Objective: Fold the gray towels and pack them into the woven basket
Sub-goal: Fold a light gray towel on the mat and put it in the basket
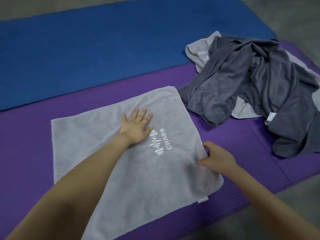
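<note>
1. The light gray towel (155, 179) lies spread flat on the purple mat (26, 135), its stitched logo (160, 142) facing up near the right side
2. The left hand (136, 125) rests palm down on the towel's middle, fingers straight and spread, gripping nothing; it likely serves as an anchor so the cloth does not slide or bunch when the edge is lifted
3. The right hand (218, 158) has its thumb and curled fingers pinched on the towel's right edge, which puckers slightly there, probably ready to carry that side across for a fold
4. I cannot tell whether this towel is a single layer or already doubled, since the edges look soft from this angle
5. A crumpled pile of towels (251, 80), dark gray tangled with lighter ones, sits on the same mat to the right, apart from the flat towel, within reach for later turns
6. A blue mat (86, 49) lies beyond the purple one
7. The woven basket is not in view, so packing looks some way off
</note>
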Demonstrator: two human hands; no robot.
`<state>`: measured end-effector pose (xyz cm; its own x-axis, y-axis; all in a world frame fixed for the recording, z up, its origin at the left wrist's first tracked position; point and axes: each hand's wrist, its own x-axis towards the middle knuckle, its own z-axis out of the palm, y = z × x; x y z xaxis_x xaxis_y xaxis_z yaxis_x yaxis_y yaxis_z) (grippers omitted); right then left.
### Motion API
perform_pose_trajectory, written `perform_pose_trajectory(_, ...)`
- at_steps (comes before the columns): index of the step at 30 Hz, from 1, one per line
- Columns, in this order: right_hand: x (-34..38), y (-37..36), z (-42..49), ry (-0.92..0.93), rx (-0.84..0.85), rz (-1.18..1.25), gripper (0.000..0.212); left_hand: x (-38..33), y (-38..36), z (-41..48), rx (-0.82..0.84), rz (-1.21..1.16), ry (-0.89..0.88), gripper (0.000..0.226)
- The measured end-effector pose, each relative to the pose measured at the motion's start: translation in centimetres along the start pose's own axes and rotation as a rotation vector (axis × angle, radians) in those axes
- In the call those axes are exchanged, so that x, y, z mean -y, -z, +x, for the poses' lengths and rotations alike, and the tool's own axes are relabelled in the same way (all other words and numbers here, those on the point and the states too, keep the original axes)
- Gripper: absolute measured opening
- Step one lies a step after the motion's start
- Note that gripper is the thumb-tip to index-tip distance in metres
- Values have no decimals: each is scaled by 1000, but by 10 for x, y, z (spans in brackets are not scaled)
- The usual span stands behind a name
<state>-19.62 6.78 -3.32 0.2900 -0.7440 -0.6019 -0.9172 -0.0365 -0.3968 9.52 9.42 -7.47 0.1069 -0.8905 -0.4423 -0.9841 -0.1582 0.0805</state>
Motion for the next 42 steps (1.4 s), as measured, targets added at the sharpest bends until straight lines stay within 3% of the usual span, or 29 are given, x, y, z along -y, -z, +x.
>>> perform_pose_trajectory(4, 35, 6, -17, 110, 52, 161, 72, 11, 21, -26, -206, -287, 43, 51)
perform_pose_trajectory(8, 96, 3, -45, 260, 123, 313, 65, 42, 31, -89, -411, -654, 260, 37)
perform_pose_trajectory(12, 165, -25, -72, 415, 200, 361, 63, 75, 22, -159, -391, -1082, 532, 14)
perform_pose_trajectory(17, 218, -98, -95, 601, 317, 111, 68, 86, -9, -228, -248, -1386, 803, 15)
perform_pose_trajectory(22, 219, -143, -86, 522, 520, -317, 54, 75, -46, -250, -146, -1427, 909, 16)
perform_pose_trajectory(25, 225, -146, -59, 554, 328, -423, 45, 64, -56, -248, -110, -1377, 896, 22)
perform_pose_trajectory(29, 259, -142, -17, 590, 14, -383, 39, 55, -66, -241, -153, -1277, 905, 18)
perform_pose_trajectory(33, 303, -150, 23, 659, -214, -409, 40, 46, -72, -240, -222, -980, 909, 20)
perform_pose_trajectory(35, 321, -159, 40, 674, -263, -457, 44, 44, -74, -240, -265, -930, 919, 27)
perform_pose_trajectory(38, 338, -170, 60, 635, -287, -517, 57, 43, -76, -240, -202, -982, 946, 27)
perform_pose_trajectory(42, 346, -173, 72, 584, -286, -512, 50, 44, -80, -243, -131, -896, 894, 24)
